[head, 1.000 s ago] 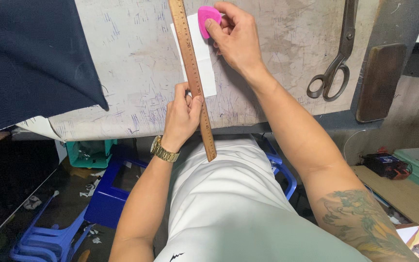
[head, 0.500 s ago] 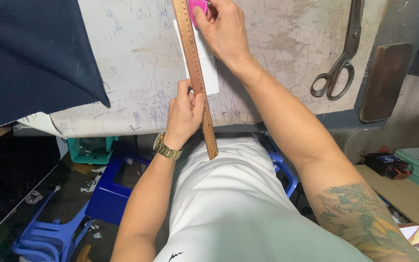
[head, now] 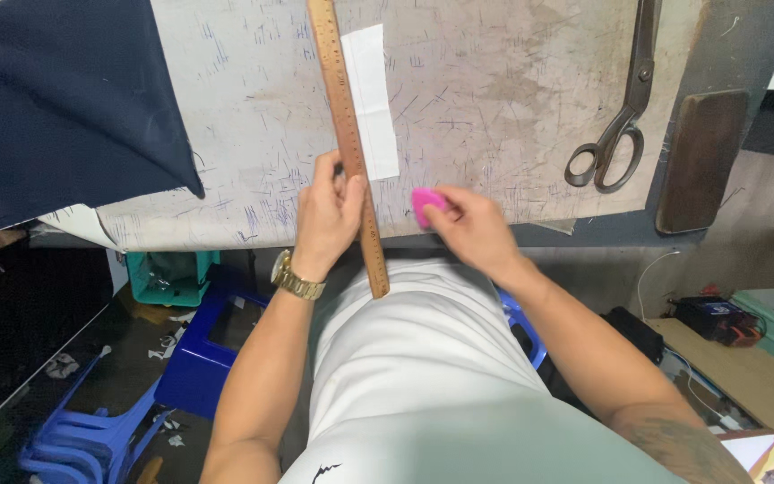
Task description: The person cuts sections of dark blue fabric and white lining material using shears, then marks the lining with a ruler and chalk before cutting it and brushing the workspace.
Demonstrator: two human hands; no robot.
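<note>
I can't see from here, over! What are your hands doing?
Left hand pressing wooden ruler beside white strip. Right hand pinching pink chalk at table edge. Scissors off right, nothing blocking.

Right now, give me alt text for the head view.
A left hand presses a long wooden ruler beside a white paper strip on a scratched worktable, while the right hand holds pink chalk.

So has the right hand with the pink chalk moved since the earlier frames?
Yes. The right hand holding the pink chalk has come back along the wooden ruler, from the white strip's far end to the table's near edge.
</note>
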